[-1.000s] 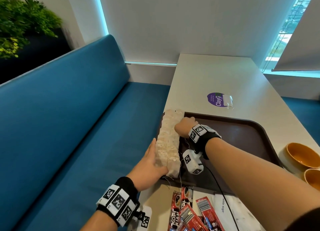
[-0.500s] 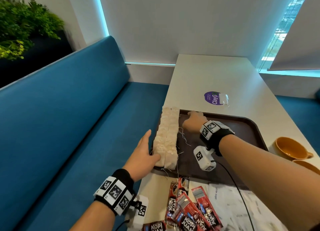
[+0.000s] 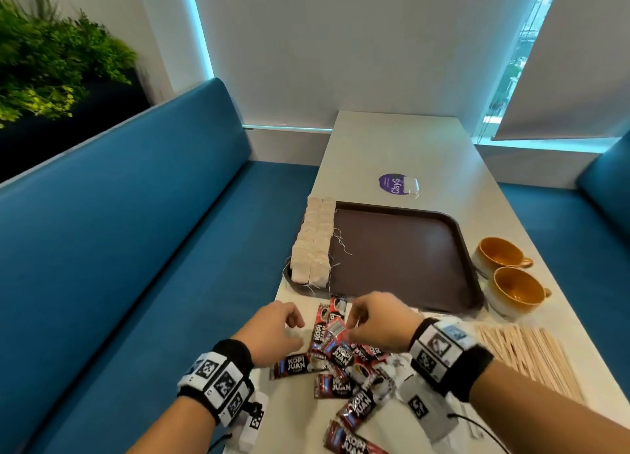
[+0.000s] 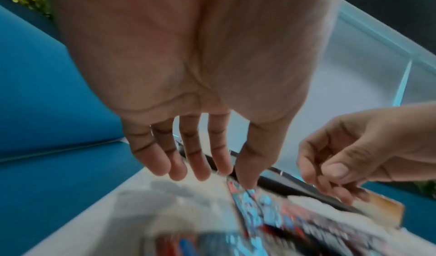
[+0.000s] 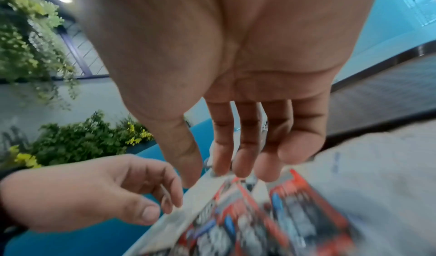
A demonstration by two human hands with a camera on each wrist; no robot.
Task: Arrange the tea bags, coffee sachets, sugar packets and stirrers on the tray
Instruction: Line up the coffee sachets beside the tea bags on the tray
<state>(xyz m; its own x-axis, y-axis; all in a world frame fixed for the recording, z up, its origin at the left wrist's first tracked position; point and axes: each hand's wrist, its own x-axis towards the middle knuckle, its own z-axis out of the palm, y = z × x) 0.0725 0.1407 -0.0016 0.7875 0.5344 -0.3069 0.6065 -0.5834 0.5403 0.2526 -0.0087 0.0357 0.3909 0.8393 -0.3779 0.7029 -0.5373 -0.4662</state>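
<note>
Both my hands, left [image 3: 272, 331] and right [image 3: 378, 320], had left the tea bags [image 3: 313, 245] on the tray [image 3: 453, 228] and hung loose-fingered, empty, over the sachets [image 3: 341, 358].

Bare forearms; black wristbands [image 3: 235, 351] with white square-code marker blocks [image 3: 218, 382], small white cameras [image 3: 417, 404], thin black cable [image 3: 477, 423].

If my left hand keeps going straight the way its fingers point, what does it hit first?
Most likely the coffee sachets just past the fingertips of the left hand, with the tray rim beyond them. The wrist view is blurred, so depth is uncertain.
</note>
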